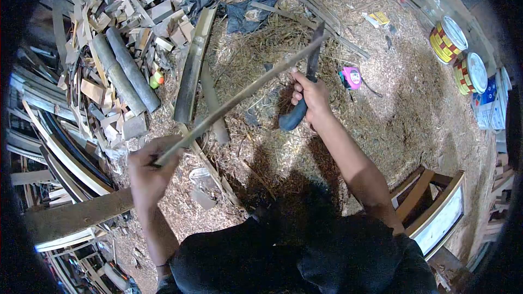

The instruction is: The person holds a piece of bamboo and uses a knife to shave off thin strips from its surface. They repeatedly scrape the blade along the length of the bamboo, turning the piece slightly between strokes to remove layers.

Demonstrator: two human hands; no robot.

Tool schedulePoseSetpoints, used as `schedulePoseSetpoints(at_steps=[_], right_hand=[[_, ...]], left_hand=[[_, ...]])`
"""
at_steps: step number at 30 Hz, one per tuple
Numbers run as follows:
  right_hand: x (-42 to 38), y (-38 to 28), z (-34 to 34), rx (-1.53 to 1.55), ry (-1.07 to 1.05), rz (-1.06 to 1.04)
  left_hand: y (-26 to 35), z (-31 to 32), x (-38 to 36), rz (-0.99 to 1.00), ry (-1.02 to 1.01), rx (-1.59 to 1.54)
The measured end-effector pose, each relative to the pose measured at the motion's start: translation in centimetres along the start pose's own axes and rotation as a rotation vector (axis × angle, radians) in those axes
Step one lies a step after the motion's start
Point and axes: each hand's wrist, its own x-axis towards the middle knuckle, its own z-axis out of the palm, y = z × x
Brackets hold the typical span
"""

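Observation:
A long thin wooden strip (239,97) runs diagonally from lower left to upper right. My left hand (155,166), slightly blurred, is closed around its lower end. In my right hand (311,93) is the dark handle of a knife (313,57), its blade pointing up and crossing the strip near the strip's upper end. The fingers of that hand are wrapped round the handle, with the index finger near the strip. A pink tape measure (352,77) lies on the ground just right of my right hand.
Scrap wood (158,11) and two round poles (117,71) lie at upper left. A split bamboo piece (194,65) rests left of centre. Two buckets (448,41) stand at right, and a wooden frame (436,212) is at lower right. A plank (79,215) juts in at left.

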Motion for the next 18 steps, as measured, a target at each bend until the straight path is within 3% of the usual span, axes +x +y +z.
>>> schedulePoseSetpoints(at_steps=[3, 9, 13, 15, 17, 18], right_hand=[[0.2, 0.6, -1.4, 0.008, -0.006, 0.002], [-0.8, 3.0, -2.3, -0.121, -0.044, 0.010], [-2.1, 3.3, -1.8, -0.197, -0.112, 0.059], [-2.6, 3.5, -2.1, -0.242, -0.104, 0.126], [-3.6, 2.9, -1.8, -0.374, -0.188, 0.260], [-3.5, 3.2, -1.9, -0.397, -0.235, 0.254]], left_hand=[[1.3, -2.7, 0.8, 0.235, 0.208, -0.164], [2.8, -5.2, 5.5, 0.292, 0.666, -0.461], [2.5, -6.6, 9.4, 0.458, 0.787, -0.564], [4.1, -8.4, 11.2, 0.562, 0.919, -0.519], [4.7, -12.7, 12.8, 0.749, 0.937, 0.285], [4.6, -14.5, 14.1, 0.748, 0.940, 0.288]])
